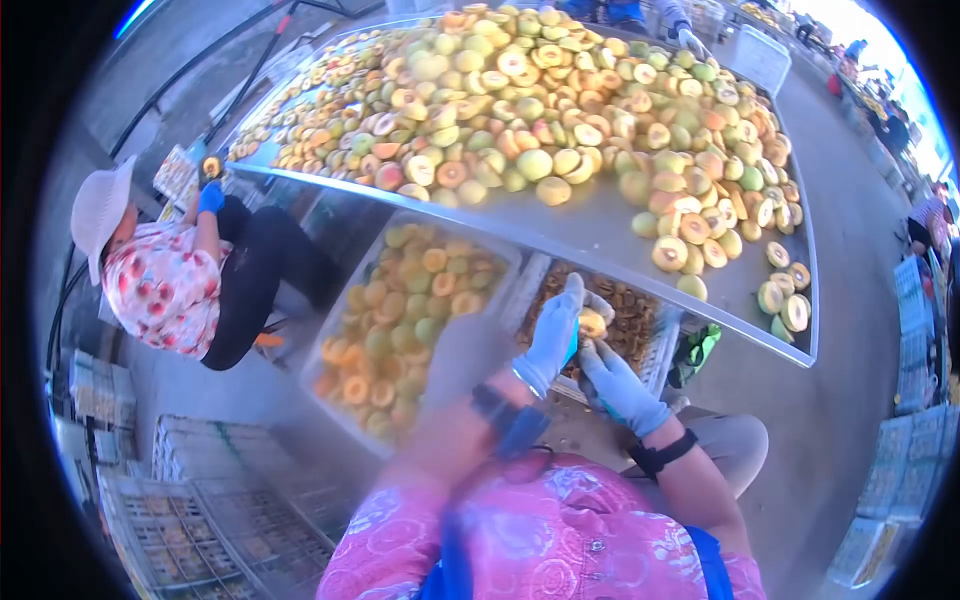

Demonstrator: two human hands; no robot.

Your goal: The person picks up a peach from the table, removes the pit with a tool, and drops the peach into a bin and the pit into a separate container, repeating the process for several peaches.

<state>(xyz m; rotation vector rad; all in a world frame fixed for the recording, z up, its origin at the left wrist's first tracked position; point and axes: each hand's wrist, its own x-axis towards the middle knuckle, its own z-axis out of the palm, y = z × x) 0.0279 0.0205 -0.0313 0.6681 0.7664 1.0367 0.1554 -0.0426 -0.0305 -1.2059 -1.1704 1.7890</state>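
In front of me, both hands wear pale blue-grey gloves and meet around one yellow peach piece (592,323). My left hand (552,335) is closed with its fingers curled about the fruit, and a bit of turquoise (572,346) shows at its palm, too small to name. From below, my right hand (622,388) pinches at the same piece with bent fingers. Beneath the hands stands a white crate (655,345) of brown peach stones (630,318). Left of it, a larger pale crate (325,350) is full of peach halves (425,285), partly blurred behind my left arm.
A metal table (590,225) carries a big heap of whole and halved peaches (520,100). At left a seated person (165,280) holds fruit in a blue glove. Another person's gloved hand (692,42) rests at the far edge. Stacked crates (220,500) stand lower left.
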